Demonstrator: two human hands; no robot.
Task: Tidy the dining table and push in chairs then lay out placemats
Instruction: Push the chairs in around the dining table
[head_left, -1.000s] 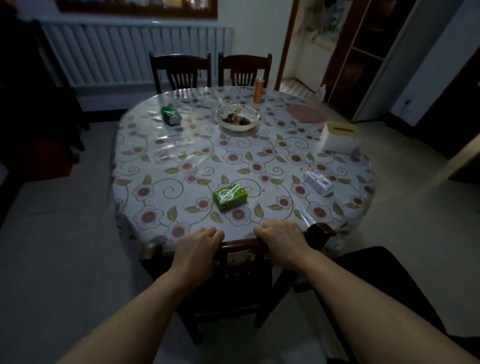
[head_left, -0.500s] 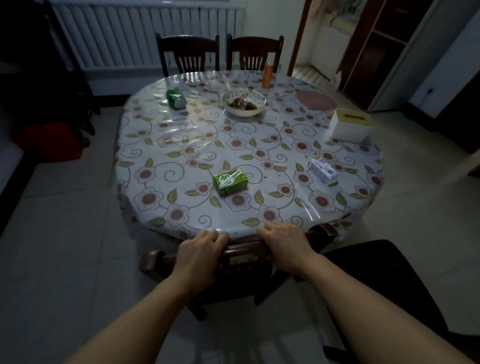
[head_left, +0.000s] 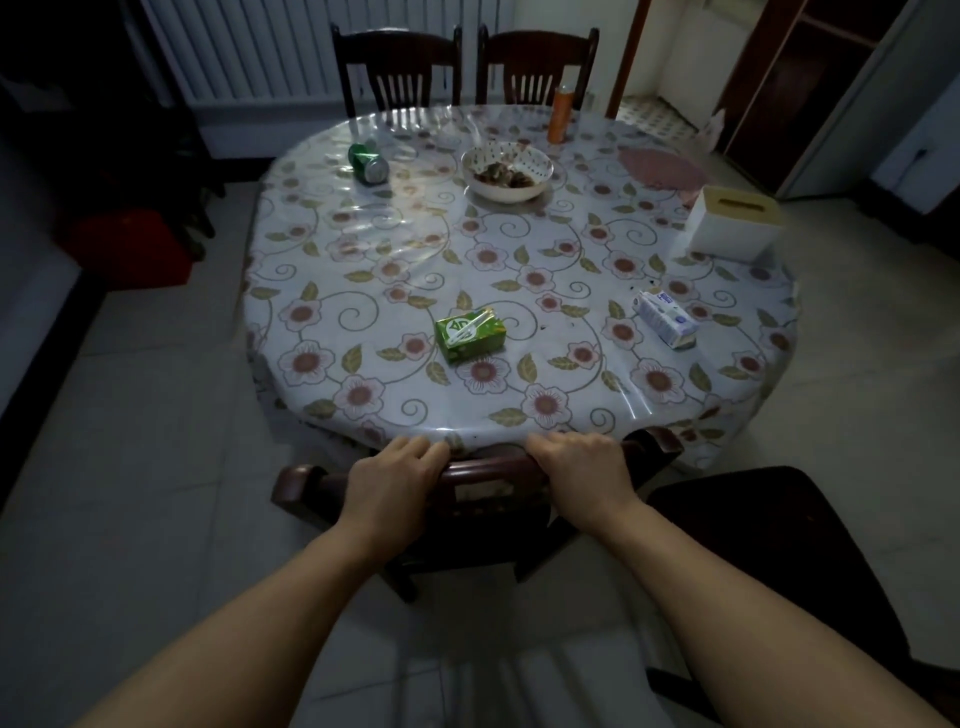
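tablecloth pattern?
Pale tablecloth printed with pinkish flowers, green leaves and swirling vines, under clear plastic; head view.

Home dining room: floral-clothed table (head_left: 363, 249) (radiator (head_left: 270, 47) behind), chairs (head_left: 397, 65).

At the bottom centre of the frame, the left hand (head_left: 392, 486) and the right hand (head_left: 584, 473) grip the top rail of a dark wooden chair (head_left: 483, 470), which touches the near edge of a round table under a floral plastic cloth (head_left: 363, 249). On the cloth lie a green drink carton (head_left: 470, 335), a white-blue carton (head_left: 665, 318) at right, a green can on its side (head_left: 369, 163), a patterned bowl of food (head_left: 507, 171), an orange bottle (head_left: 560, 114), a white tissue box (head_left: 735, 222) and a round pinkish placemat (head_left: 660, 169). Two dark slatted chairs (head_left: 397, 67) stand at the top.
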